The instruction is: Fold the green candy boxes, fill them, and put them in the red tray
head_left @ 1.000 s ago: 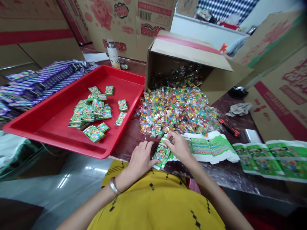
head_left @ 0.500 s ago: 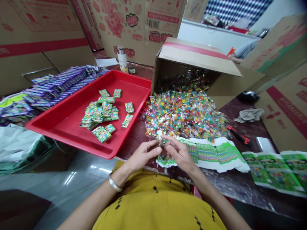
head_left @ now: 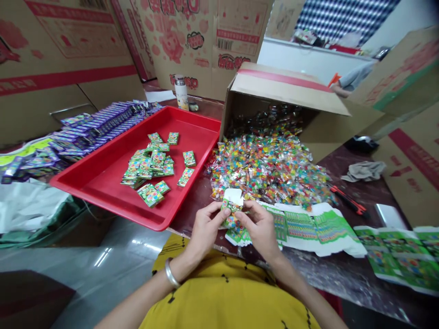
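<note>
Between my two hands is a small green printed candy box (head_left: 230, 211), its white top flap standing up. My left hand (head_left: 207, 224) pinches it at the left side, and my right hand (head_left: 259, 227) grips its right side with thumb in front. Just beyond lies a heap of clear packets of colourful candies (head_left: 264, 164), spilling from a cardboard carton (head_left: 291, 91) on its side. Flat green-and-white box blanks (head_left: 302, 226) lie overlapped in a row to the right of my hands. Filled-looking green boxes (head_left: 147, 164) sit piled in a red tray (head_left: 99, 176) at left.
Purple packs (head_left: 99, 123) are stacked left of the tray. A thermos flask (head_left: 181, 93) stands behind it. On the right lie a red-and-black tool (head_left: 350, 202), a crumpled cloth (head_left: 363, 171) and more green printed sheets (head_left: 398, 253). Another person's arm (head_left: 353, 80) shows behind the cartons.
The small box, seen edge-on before, now faces me with its flap visible. My right hand's fingers have closed onto its side. The view has shifted slightly.
</note>
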Action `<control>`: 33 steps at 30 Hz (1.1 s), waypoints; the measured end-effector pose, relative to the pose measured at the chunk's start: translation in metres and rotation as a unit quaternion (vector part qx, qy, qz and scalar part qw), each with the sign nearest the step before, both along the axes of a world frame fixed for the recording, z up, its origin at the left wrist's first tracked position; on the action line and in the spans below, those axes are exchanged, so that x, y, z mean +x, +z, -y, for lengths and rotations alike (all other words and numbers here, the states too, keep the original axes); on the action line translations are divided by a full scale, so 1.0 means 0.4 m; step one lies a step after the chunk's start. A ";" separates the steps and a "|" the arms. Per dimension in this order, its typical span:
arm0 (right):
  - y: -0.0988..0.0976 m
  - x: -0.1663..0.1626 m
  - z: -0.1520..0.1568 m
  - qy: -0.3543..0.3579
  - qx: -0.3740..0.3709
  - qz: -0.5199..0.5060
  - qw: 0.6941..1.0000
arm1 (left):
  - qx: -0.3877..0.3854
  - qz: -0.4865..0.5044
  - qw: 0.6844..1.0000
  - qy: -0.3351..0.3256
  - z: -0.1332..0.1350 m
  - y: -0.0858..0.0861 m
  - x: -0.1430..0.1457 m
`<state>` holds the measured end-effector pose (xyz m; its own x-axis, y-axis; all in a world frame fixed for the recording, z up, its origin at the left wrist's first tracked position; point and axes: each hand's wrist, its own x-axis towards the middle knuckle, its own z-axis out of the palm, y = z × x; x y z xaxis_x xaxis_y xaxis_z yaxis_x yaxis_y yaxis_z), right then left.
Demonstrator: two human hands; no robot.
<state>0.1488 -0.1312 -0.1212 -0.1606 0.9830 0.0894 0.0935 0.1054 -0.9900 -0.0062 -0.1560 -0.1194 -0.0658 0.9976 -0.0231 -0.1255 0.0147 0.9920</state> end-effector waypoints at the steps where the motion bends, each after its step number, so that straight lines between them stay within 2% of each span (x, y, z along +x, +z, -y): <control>1: -0.010 -0.010 0.002 -0.023 0.006 -0.005 1.000 | 0.000 0.013 0.999 0.030 0.000 -0.003 0.007; 5: -0.035 -0.039 -0.004 -0.080 0.039 -0.022 0.996 | 0.039 0.061 0.992 0.101 0.008 -0.019 0.023; 8: -0.045 -0.050 -0.009 -0.087 0.075 -0.039 0.993 | 0.058 0.003 0.994 0.097 0.017 -0.026 0.013; 12: -0.050 -0.045 -0.007 -0.086 0.130 -0.004 0.988 | 0.058 -0.069 0.996 0.022 0.020 -0.022 -0.015; 15: -0.048 -0.034 -0.010 -0.075 0.164 0.033 0.983 | 0.049 -0.046 0.996 -0.062 0.017 -0.012 -0.029; 17: -0.044 -0.031 -0.014 -0.060 0.176 0.045 0.981 | 0.048 -0.031 0.995 -0.087 0.016 -0.006 -0.033; 19: -0.041 -0.032 -0.019 -0.043 0.161 0.022 0.986 | 0.049 -0.022 0.995 -0.082 0.017 -0.002 -0.034; 24: -0.017 -0.037 -0.030 0.007 0.083 -0.118 0.989 | 0.053 -0.008 0.998 -0.018 0.022 0.000 -0.031; 28: 0.016 -0.028 -0.044 0.078 0.037 -0.074 0.994 | 0.053 -0.027 0.998 -0.019 0.025 0.000 -0.034; 33: 0.032 -0.012 -0.072 0.089 -0.048 -0.022 0.995 | 0.056 -0.041 0.996 -0.050 0.028 0.001 -0.042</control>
